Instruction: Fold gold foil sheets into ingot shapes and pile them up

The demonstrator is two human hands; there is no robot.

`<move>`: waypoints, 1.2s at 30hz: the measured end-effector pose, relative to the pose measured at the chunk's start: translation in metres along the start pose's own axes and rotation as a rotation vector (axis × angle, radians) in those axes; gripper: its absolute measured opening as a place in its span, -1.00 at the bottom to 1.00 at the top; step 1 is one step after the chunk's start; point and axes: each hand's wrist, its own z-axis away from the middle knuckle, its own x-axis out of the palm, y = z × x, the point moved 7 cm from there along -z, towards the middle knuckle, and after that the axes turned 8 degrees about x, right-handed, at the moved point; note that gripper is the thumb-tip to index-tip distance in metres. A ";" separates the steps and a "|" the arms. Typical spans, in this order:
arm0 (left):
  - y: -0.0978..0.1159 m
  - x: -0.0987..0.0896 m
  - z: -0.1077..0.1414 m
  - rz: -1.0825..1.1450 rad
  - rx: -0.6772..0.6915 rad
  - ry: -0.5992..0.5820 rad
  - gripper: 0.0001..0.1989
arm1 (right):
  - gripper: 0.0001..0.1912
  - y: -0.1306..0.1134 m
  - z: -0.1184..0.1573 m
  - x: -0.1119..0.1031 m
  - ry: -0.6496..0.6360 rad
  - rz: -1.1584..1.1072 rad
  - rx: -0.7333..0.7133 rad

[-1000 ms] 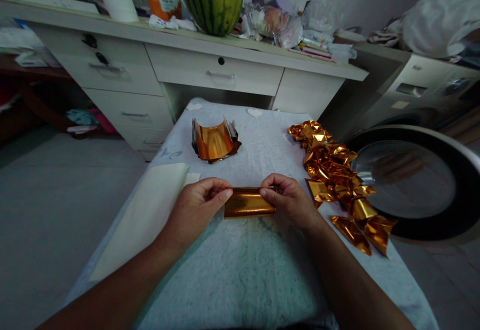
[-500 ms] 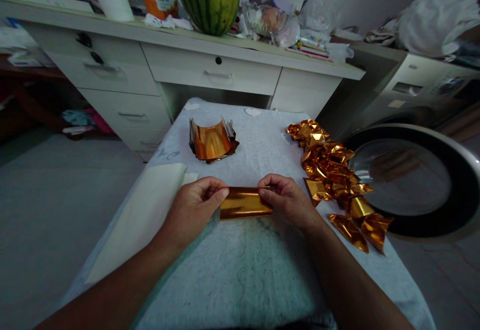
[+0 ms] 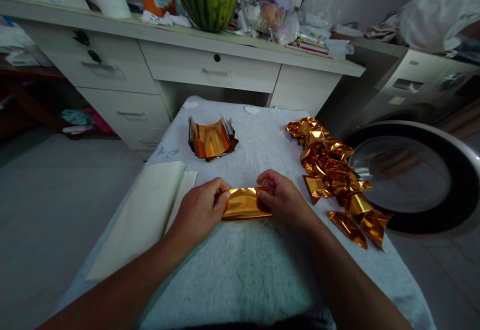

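Observation:
A strip of shiny gold foil paper (image 3: 245, 205), folded into a flat rectangle, lies between my hands on the cloth-covered table (image 3: 240, 270). My left hand (image 3: 205, 205) is closed on its left end, thumb and fingers pinching near the upper corner. At the right end my right hand (image 3: 281, 197) pinches the foil between thumb and index finger, the other fingers curled. Beyond them stands a curved stack of gold foil sheets (image 3: 212, 140). To the right runs a pile of folded gold foil pieces (image 3: 330, 165).
Off-white paper sheets (image 3: 138, 215) lie along the table's left side. Past the far edge is a white desk (image 3: 213, 70) bearing a cut watermelon (image 3: 206, 2) and clutter. An open round washing machine door (image 3: 408, 175) stands close by the right edge.
The foil's upper edge now bows slightly and catches more light. My right fingers have shifted a little on it, and the view has tilted slightly.

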 end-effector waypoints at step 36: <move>0.015 0.009 -0.011 -0.127 0.287 -0.182 -0.70 | -0.70 -0.030 0.008 0.021 0.090 0.738 -0.324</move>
